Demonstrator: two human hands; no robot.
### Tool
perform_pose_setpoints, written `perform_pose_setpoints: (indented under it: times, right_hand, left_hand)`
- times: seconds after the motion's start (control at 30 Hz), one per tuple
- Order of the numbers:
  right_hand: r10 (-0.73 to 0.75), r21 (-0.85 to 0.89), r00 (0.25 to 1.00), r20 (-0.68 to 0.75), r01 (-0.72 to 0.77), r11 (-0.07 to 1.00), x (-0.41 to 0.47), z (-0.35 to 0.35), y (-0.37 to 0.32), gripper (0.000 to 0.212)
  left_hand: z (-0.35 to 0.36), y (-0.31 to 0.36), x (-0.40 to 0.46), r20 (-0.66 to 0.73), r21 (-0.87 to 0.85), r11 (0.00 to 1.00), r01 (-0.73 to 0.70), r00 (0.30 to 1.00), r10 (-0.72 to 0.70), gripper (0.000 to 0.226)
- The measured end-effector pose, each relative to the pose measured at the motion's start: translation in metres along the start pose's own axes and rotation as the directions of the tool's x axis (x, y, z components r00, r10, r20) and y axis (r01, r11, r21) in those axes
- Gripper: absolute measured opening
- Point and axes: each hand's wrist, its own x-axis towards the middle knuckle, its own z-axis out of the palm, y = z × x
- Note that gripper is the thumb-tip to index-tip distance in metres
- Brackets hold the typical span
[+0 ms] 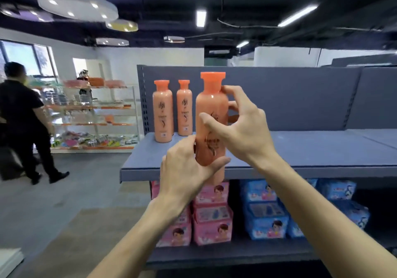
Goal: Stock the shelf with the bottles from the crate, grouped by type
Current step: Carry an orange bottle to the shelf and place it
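Both the left hand (184, 168) and the right hand (240, 127) are gripping an orange bottle (211, 114) upright, likely needing to set it on the shelf (300, 149) beside the 2 matching bottles (162, 114).

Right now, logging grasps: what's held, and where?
One orange bottle: left hand grips its lower body, right hand its upper body.
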Motion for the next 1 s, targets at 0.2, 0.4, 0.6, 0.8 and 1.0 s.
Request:
perform_pose_setpoints:
  times: [0.2,0.4,0.6,0.8,1.0]
  right_hand:
    - [-0.008,0.016,0.998,0.064,0.007,1.000,0.040,0.029,-0.003,0.050]
    - [0.051,0.063,0.966,0.254,-0.069,0.996,0.059,0.063,0.023,0.054]
    - [0.066,0.011,0.954,0.292,-0.072,0.997,0.076,0.099,0.056,0.062]
    - [0.114,-0.011,0.906,0.407,-0.120,0.993,0.108,0.118,0.083,0.071]
    - [0.140,-0.078,0.903,0.407,-0.118,0.990,0.136,0.138,0.101,0.069]
  left_hand:
    - [-0.007,-0.027,0.041,-0.004,0.072,0.996,0.050,0.999,-0.050,0.058]
    - [0.000,-0.067,0.057,0.079,0.172,0.978,0.116,0.988,-0.131,0.065]
    - [0.023,-0.093,0.074,0.132,0.157,0.958,0.241,0.956,-0.262,0.066]
    - [0.047,-0.110,0.101,0.122,0.132,0.947,0.292,0.944,-0.308,0.067]
    - [0.064,-0.117,0.129,0.114,0.291,0.902,0.318,0.925,-0.363,0.060]
